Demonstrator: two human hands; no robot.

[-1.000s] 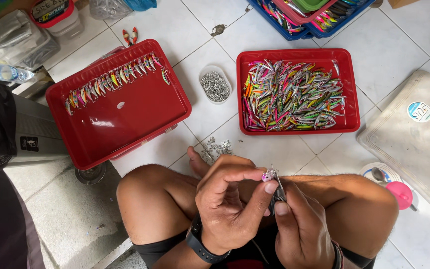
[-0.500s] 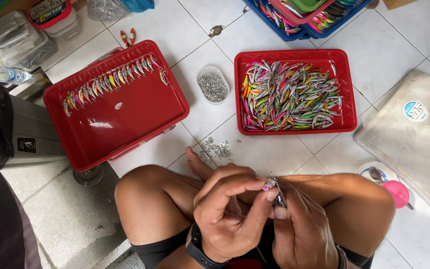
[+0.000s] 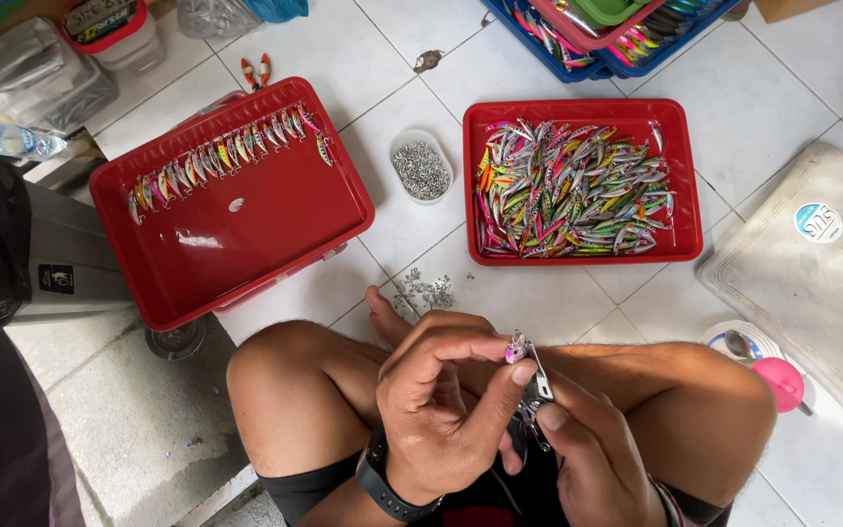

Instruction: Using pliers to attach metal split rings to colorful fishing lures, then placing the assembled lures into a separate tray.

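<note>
Looking down from the head camera, I see a small pink-headed fishing lure (image 3: 516,346) pinched above the person's crossed legs, right between the two hands. The left hand (image 3: 441,415) has its fingers curled, and thumb and forefinger close on the lure's upper end. The right hand (image 3: 592,454) sits just below and to the right, wrapped around a pair of metal pliers (image 3: 536,385) whose tip meets the lure; I think the nose grips the lure's lower end, though the fingers hide the contact. Both hands are closed, knuckles up, wrists resting close to the lap, and the two hands touch each other around the tool. A black watch band (image 3: 382,483) circles the left wrist.

On the tiled floor ahead, well apart from the hands, a red tray (image 3: 578,109) on the right is heaped with multicoloured lures. A second red tray (image 3: 275,244) on the left holds a neat row of lures (image 3: 226,156) along its far edge. Between the trays stands a small clear tub of metal rings (image 3: 421,168), and a loose scatter of rings (image 3: 428,291) lies near the person's foot. A pair of red-handled pliers (image 3: 255,70) lies beyond the left tray. At the right, a pink cup (image 3: 778,381) sits near the right knee beside a worn white board (image 3: 812,283).
</note>
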